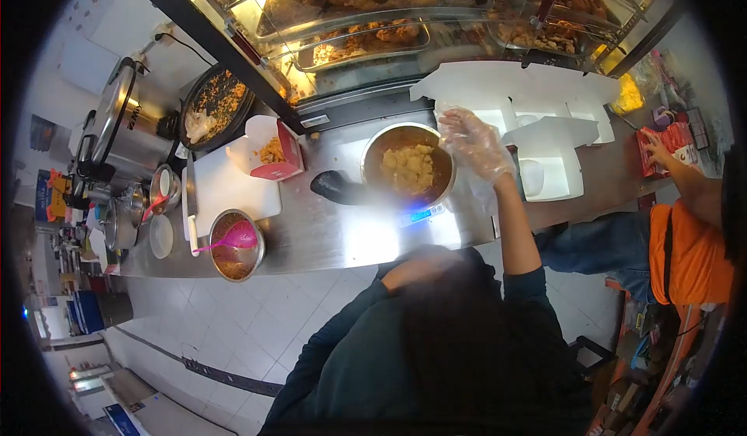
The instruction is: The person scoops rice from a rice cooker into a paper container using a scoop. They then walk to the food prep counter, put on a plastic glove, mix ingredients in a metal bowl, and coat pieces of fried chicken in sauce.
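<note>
My right hand (476, 147), in a clear plastic glove, is raised beside the right rim of a steel bowl (369, 142). Its fingers look spread, with nothing visible in them. A pale yellow mashed or chunky food (407, 169) lies in the bowl, which stands by a digital scale display (426, 214). From the bowl's left side sticks out a black curved object (341, 187), blurred; I cannot make out its kind. Bent in front of my body is my left arm, its bare wrist showing; dark hair hides the fingers of my left hand (424, 271).
Open white boxes (551, 171) stand at right. Leftward are a red-and-white box (289, 156) of food, a cutting board (206, 191), a knife (192, 203) and a bowl with a pink ladle (240, 236). A heated display case is behind. A co-worker's hand (660, 154) touches red packets.
</note>
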The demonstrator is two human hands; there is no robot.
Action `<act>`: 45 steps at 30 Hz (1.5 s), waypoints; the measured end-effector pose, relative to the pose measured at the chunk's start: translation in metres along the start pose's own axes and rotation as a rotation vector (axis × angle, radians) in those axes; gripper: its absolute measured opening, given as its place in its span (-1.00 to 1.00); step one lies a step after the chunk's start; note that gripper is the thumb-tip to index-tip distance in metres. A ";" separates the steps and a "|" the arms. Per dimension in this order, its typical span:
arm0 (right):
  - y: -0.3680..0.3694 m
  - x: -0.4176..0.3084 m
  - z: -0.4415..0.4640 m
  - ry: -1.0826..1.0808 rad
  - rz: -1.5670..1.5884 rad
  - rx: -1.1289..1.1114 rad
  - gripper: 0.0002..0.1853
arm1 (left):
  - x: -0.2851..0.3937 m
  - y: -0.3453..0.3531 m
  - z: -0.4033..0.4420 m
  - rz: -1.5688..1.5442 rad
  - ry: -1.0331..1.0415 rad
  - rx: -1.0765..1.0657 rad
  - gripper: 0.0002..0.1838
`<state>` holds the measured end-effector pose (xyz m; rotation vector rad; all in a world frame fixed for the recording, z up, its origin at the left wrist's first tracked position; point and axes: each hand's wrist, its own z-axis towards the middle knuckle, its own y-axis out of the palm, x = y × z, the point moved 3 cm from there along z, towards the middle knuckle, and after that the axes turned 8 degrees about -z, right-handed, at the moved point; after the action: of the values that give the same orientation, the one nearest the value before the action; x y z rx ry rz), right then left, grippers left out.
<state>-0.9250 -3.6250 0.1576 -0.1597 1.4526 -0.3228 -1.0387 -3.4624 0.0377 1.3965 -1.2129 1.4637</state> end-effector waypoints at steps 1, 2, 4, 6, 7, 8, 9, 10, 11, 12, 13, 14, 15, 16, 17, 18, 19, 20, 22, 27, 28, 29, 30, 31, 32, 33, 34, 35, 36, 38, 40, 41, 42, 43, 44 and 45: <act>-0.006 -0.007 -0.002 -0.002 -0.031 0.016 -0.61 | -0.002 -0.002 -0.001 0.018 0.048 0.028 -0.72; -0.011 -0.010 -0.004 -0.005 -0.063 0.032 -0.63 | -0.008 -0.004 -0.004 0.004 0.000 0.032 -0.73; -0.021 -0.006 -0.010 -0.012 0.003 0.126 -0.69 | 0.006 -0.023 -0.014 -0.025 -0.096 0.044 -0.75; -0.032 -0.009 -0.016 -0.062 0.058 0.189 -0.70 | -0.024 -0.047 -0.038 -0.146 -0.134 0.234 -0.75; -0.034 -0.008 -0.020 -0.086 0.148 0.283 -0.70 | -0.025 -0.063 -0.050 -0.564 -0.189 0.402 -0.69; -0.037 -0.003 -0.022 -0.090 0.173 0.342 -0.71 | -0.024 -0.080 -0.061 -0.482 -0.207 0.556 -0.55; -0.042 0.006 -0.025 -0.094 0.199 0.399 -0.72 | 0.004 -0.096 -0.063 -0.505 -0.242 0.716 -0.43; -0.045 0.010 -0.028 -0.099 0.225 0.455 -0.73 | 0.022 -0.105 -0.062 -0.532 -0.366 0.848 -0.35; -0.045 0.006 -0.031 -0.063 0.302 0.479 -0.72 | 0.029 -0.111 -0.056 -0.563 -0.387 0.837 -0.35; -0.043 0.004 -0.033 -0.038 0.339 0.494 -0.71 | 0.033 -0.115 -0.049 -0.596 -0.408 0.830 -0.34; -0.040 0.002 -0.035 -0.013 0.377 0.505 -0.71 | 0.037 -0.117 -0.037 -0.566 -0.401 0.833 -0.34; -0.038 0.000 -0.036 0.008 0.415 0.510 -0.70 | 0.041 -0.118 -0.026 -0.536 -0.390 0.841 -0.35; -0.036 -0.001 -0.036 0.050 0.387 0.513 -0.68 | 0.028 -0.120 -0.024 -0.597 -0.462 0.823 -0.36; -0.036 -0.003 -0.037 0.047 0.375 0.502 -0.67 | -0.027 -0.125 -0.022 -0.566 -0.376 0.879 -0.41; -0.036 -0.005 -0.037 0.041 0.363 0.493 -0.67 | -0.080 -0.129 -0.020 -0.530 -0.291 0.931 -0.46; -0.036 -0.006 -0.036 0.034 0.350 0.484 -0.66 | -0.053 -0.122 -0.021 -0.654 -0.240 0.976 -0.49; -0.036 -0.008 -0.035 0.030 0.367 0.493 -0.66 | -0.034 -0.116 -0.026 -0.755 -0.184 0.941 -0.52; -0.035 -0.011 -0.034 0.028 0.386 0.503 -0.67 | -0.017 -0.111 -0.032 -0.852 -0.127 0.902 -0.54; -0.031 -0.014 -0.033 0.016 0.422 0.523 -0.67 | 0.025 -0.106 -0.062 -0.996 -0.110 0.749 -0.47; 0.017 -0.021 -0.033 0.038 0.469 0.521 -0.68 | 0.022 -0.113 -0.202 -1.135 -0.206 0.938 -0.55; 0.033 -0.022 -0.034 0.068 0.489 0.506 -0.67 | 0.038 -0.122 -0.233 -1.026 -0.188 1.026 -0.54; 0.048 -0.023 -0.034 0.099 0.504 0.495 -0.67 | 0.056 -0.132 -0.261 -0.914 -0.088 1.181 -0.55; 0.061 -0.024 -0.036 0.130 0.513 0.487 -0.66 | 0.058 -0.145 -0.296 -0.810 -0.085 1.244 -0.55; 0.075 -0.022 -0.037 0.163 0.545 0.440 -0.66 | 0.074 -0.161 -0.318 -0.693 -0.060 1.344 -0.53; 0.090 -0.020 -0.037 0.154 0.545 0.435 -0.66 | 0.091 -0.177 -0.344 -0.646 -0.277 1.342 -0.49; 0.105 -0.019 -0.038 0.147 0.544 0.433 -0.66 | 0.089 -0.197 -0.366 -0.590 -0.282 1.403 -0.45; 0.118 -0.019 -0.040 0.141 0.543 0.434 -0.67 | 0.073 -0.222 -0.388 -0.559 -0.286 1.503 -0.51; 0.129 -0.020 -0.043 0.165 0.533 0.424 -0.68 | 0.070 -0.247 -0.398 -0.430 -0.274 1.571 -0.58; 0.136 -0.022 -0.046 0.161 0.525 0.423 -0.67 | 0.058 -0.274 -0.409 -0.338 -0.268 1.614 -0.62; 0.148 -0.024 -0.052 0.151 0.509 0.432 -0.67 | 0.021 -0.321 -0.428 -0.365 -0.367 1.605 -0.61; 0.148 -0.020 -0.063 0.095 0.468 0.453 -0.67 | -0.012 -0.355 -0.437 -0.499 -0.522 1.538 -0.60; 0.148 -0.020 -0.069 0.067 0.445 0.465 -0.67 | -0.043 -0.368 -0.447 -0.562 -0.569 1.447 -0.50; 0.149 -0.025 -0.076 0.084 0.460 0.508 -0.68 | -0.044 -0.371 -0.450 -0.643 -0.534 1.445 -0.46; 0.149 -0.034 -0.084 0.102 0.470 0.547 -0.68 | -0.044 -0.364 -0.451 -0.730 -0.500 1.441 -0.42; 0.147 -0.038 -0.091 0.120 0.479 0.585 -0.69 | -0.045 -0.353 -0.450 -0.819 -0.467 1.436 -0.37; 0.139 -0.022 -0.096 0.174 0.443 0.606 -0.70 | -0.023 -0.338 -0.449 -0.715 -0.357 1.517 -0.32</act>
<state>-1.0050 -3.4781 0.1252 0.6847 1.4537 -0.4022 -0.8316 -2.9417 0.0811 2.6997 0.5858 1.5395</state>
